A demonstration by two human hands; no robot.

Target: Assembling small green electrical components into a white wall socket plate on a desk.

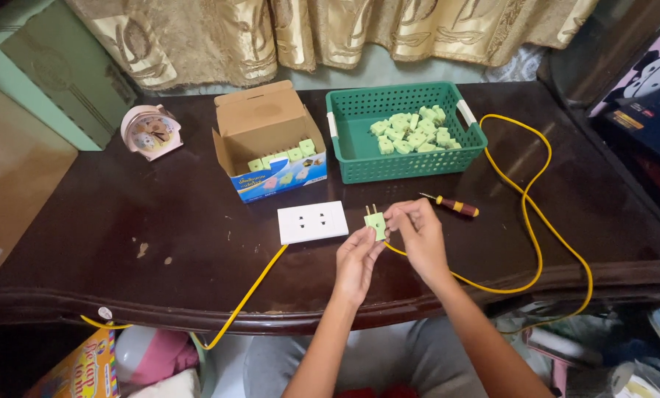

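1. Head view: both hands meet over the near edge of the dark table (109,243). The left hand (357,258) pinches the lower side of a pale green plug (376,223) with its fingertips; the right hand (417,234) grips the plug's right side, where the yellow cable (538,243) enters it.
2. The plug is held just above the table, its two metal pins pointing up and away, just right of the white socket plate (313,221). It is not in the socket.
3. The cable loops from the plug round the table's right side and back up to the green basket (359,158). Another yellow length runs from under the socket plate off the front edge.
4. A screwdriver (452,205) lies untouched just behind the right hand.
5. The basket holds a heap of loose plugs (411,133); the open carton (260,136) to its left holds a short row of plugs along its front, with most of its space unfilled.
6. Judged from this, the plug in hand appears wired and closed, testing in the socket is not yet done, and many plugs remain in the basket.
7. A small pink clock (150,131) lies at the far left, well apart.
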